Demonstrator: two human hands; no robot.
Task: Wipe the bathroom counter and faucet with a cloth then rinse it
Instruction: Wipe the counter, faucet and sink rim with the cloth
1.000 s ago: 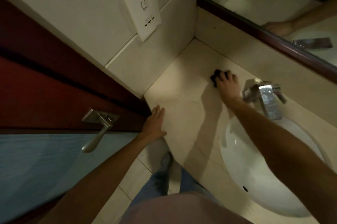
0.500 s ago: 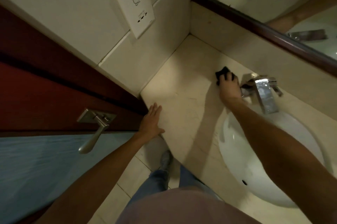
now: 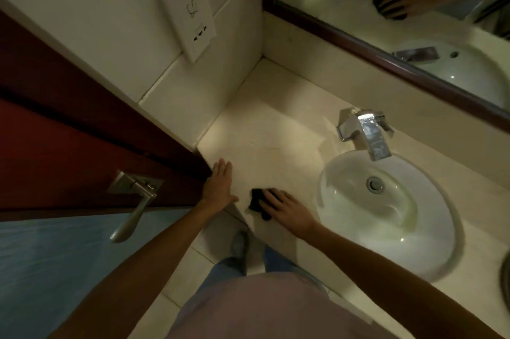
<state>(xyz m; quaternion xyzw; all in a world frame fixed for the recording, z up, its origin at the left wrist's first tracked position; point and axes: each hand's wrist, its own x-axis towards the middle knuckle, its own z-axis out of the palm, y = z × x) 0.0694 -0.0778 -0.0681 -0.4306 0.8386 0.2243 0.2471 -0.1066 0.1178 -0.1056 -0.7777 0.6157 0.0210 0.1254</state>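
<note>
A small black cloth point(image 3: 256, 202) lies on the beige counter point(image 3: 265, 140) near its front edge. My right hand point(image 3: 288, 210) presses flat on the cloth, fingers spread over it. My left hand point(image 3: 219, 187) rests palm down on the counter's left front corner, holding nothing. The square chrome faucet point(image 3: 367, 133) stands behind the white oval basin point(image 3: 386, 217), well away from both hands. A wet streak shows on the counter left of the faucet.
A mirror point(image 3: 414, 7) with a dark frame runs along the back wall. A white wall socket plate point(image 3: 197, 24) hangs at the left. A dark red door with a metal lever handle point(image 3: 135, 200) stands beside the counter. My feet are on the tiled floor below.
My right hand has dragged the cloth from beside the faucet back to the counter's front edge. The left hand stayed at the corner. The camera view shifted and the basin is uncovered.
</note>
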